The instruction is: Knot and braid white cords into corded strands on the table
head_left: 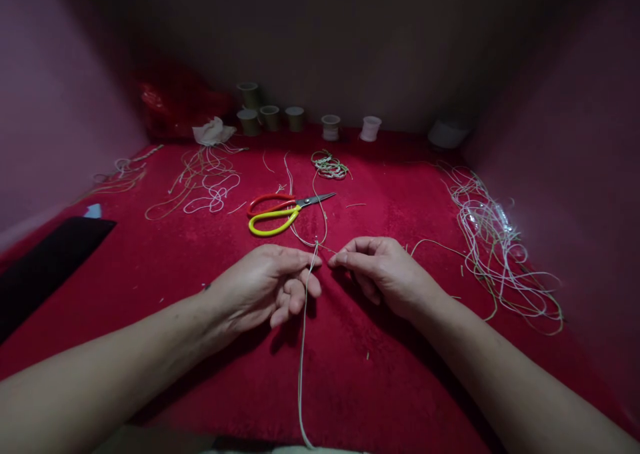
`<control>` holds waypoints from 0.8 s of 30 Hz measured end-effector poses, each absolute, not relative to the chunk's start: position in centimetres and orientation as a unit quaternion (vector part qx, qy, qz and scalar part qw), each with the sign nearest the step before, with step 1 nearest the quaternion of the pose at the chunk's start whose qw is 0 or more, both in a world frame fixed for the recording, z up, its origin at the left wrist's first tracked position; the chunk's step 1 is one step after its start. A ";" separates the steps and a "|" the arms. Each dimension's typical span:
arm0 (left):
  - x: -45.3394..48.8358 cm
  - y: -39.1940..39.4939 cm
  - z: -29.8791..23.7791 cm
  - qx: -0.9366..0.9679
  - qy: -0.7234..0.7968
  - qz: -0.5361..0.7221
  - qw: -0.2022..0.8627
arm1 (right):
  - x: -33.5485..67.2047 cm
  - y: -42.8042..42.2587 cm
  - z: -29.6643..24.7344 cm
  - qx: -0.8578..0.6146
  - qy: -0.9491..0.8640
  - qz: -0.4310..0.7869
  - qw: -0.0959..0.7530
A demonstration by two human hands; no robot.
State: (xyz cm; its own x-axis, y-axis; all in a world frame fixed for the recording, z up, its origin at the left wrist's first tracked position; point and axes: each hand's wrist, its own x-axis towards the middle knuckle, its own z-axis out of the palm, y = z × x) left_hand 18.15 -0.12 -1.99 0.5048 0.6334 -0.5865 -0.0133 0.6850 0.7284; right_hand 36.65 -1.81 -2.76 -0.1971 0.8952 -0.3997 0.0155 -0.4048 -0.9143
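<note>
My left hand (267, 284) and my right hand (377, 267) meet over the middle of a red cloth (200, 274). Both pinch a thin pale cord (302, 347) at a small knot between their fingertips. The cord's strands hang down from my left fingers toward the near edge. Another part of it loops away past the knot toward the scissors (280, 212), which have one red and one yellow handle and lie just beyond my hands, blades shut.
A tangle of pale cords (493, 241) lies at the right, looser cords (205, 181) at the far left. A small finished braided coil (330, 166) sits behind the scissors. Several spools (295, 117) line the back wall. A dark flat object (45, 264) lies at left.
</note>
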 end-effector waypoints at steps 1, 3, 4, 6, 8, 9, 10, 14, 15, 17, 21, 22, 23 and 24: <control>18.1 -0.1 -2.0 0.335 0.449 0.196 0.805 | 36.7 -1.8 -2.8 -0.534 -0.427 0.645 0.341; 18.1 -0.2 -2.1 0.320 0.434 0.180 0.823 | 36.7 -1.8 -2.9 -0.533 -0.432 0.644 0.340; 18.1 -0.2 -2.2 0.312 0.425 0.172 0.832 | 36.7 -1.8 -2.9 -0.532 -0.434 0.643 0.339; 18.2 -0.2 -2.6 0.297 0.405 0.169 0.848 | 36.6 -1.8 -3.0 -0.532 -0.435 0.641 0.342; 18.3 -0.1 -3.0 0.286 0.381 0.179 0.861 | 36.5 -1.7 -3.1 -0.532 -0.425 0.640 0.355; 18.5 -0.1 -3.2 0.282 0.369 0.183 0.866 | 36.3 -1.6 -3.1 -0.532 -0.418 0.640 0.363; 18.6 -0.1 -3.5 0.280 0.357 0.183 0.872 | 36.1 -1.6 -3.1 -0.532 -0.412 0.641 0.370; 19.4 0.0 -4.1 0.275 0.326 0.169 0.888 | 35.4 -1.6 -3.1 -0.540 -0.404 0.636 0.376; 19.6 0.0 -4.1 0.275 0.327 0.163 0.889 | 35.3 -1.6 -3.1 -0.543 -0.405 0.635 0.371; 19.9 -0.1 -3.9 0.286 0.342 0.127 0.886 | 35.2 -1.6 -3.0 -0.547 -0.403 0.637 0.365; 18.9 0.0 -1.9 0.415 0.400 0.041 0.816 | 35.5 -1.6 -3.0 -0.538 -0.372 0.645 0.395; 18.2 0.2 -1.3 0.471 0.418 0.029 0.776 | 35.7 -1.5 -3.1 -0.533 -0.361 0.650 0.404; 17.3 0.4 -0.7 0.533 0.440 0.016 0.722 | 35.9 -1.5 -3.1 -0.527 -0.351 0.656 0.411; 16.3 0.8 -0.2 0.591 0.467 0.010 0.658 | 36.0 -1.4 -3.2 -0.522 -0.344 0.660 0.416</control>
State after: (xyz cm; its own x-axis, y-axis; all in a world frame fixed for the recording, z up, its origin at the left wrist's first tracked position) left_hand 16.28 0.83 -0.21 0.5640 0.5657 -0.6016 0.5381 0.3008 0.7874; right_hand 36.00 -1.44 -3.20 -0.1083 0.9083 -0.4041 -0.1902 -0.4179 -0.8884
